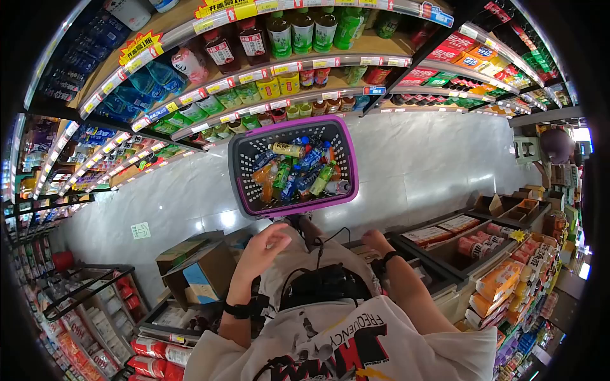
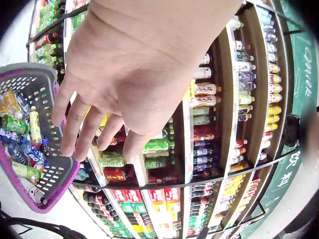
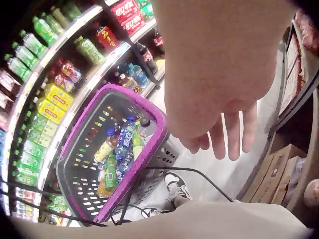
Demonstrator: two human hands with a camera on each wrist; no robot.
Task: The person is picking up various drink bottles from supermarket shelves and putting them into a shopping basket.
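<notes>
A grey basket with a purple rim (image 1: 351,146) stands on the floor in front of the person, with several drink bottles (image 1: 289,150) lying jumbled inside. Just on the near side of it, the left hand (image 1: 265,246) is raised with relaxed fingers, holding nothing; in the left wrist view this hand (image 2: 129,74) shows its palm and spread fingers. Lower right of the basket hangs the right hand (image 1: 377,242), empty. Seen in the right wrist view, the right hand (image 3: 222,109) has loosely extended fingers beside the basket (image 3: 144,107).
Shelves of drinks (image 1: 254,70) curve along the far side of the pale floor (image 1: 432,152). Cardboard boxes (image 1: 197,270) are at the left, and low bins with packaged goods (image 1: 445,232) at the right. A stool (image 1: 527,150) stands farther off. Black cables cross near the body.
</notes>
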